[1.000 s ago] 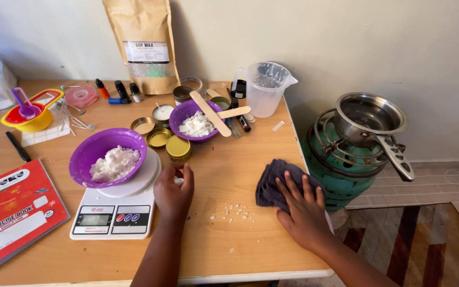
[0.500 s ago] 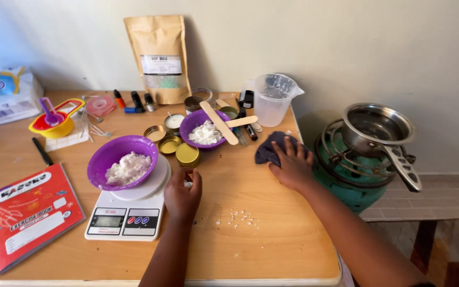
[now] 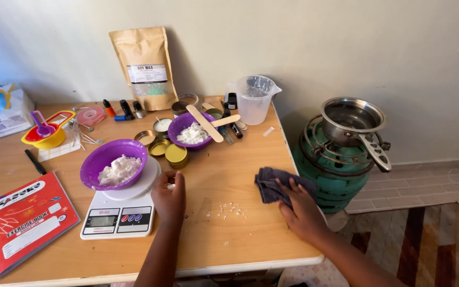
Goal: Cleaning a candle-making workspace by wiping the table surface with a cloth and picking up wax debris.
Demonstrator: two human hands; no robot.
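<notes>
Dark grey cloth (image 3: 274, 183) lies bunched near the right edge of the wooden table (image 3: 240, 239), and the right hand (image 3: 299, 210) rests flat on it with the fingers spread, pressing down rather than gripping. Just to its left, toward the middle of the tabletop, a scatter of white wax crumbs (image 3: 229, 210) lies loose on the wood. The left hand (image 3: 169, 197) sits beside the right side of the white kitchen scale (image 3: 117, 217), its fingers curled in with a small white bit showing at the fingertips; whether it pinches that bit or only touches it cannot be told. On the scale's round plate stands a purple bowl (image 3: 113, 163) holding white flakes. A second purple bowl (image 3: 191, 131) of flakes stands further back with two wooden sticks (image 3: 206, 123) laid across its rim, and small gold tins (image 3: 167, 150) sit between the two bowls. Along the back edge stand a brown paper pouch (image 3: 143, 61) and a clear plastic jug (image 3: 254, 97). Nested coloured measuring cups (image 3: 46, 133) sit toward the back left, and a red exercise book (image 3: 19, 220) lies at the front left corner. Off the table's right edge, a steel saucepan (image 3: 353, 121) sits on a green gas burner (image 3: 328, 167).
</notes>
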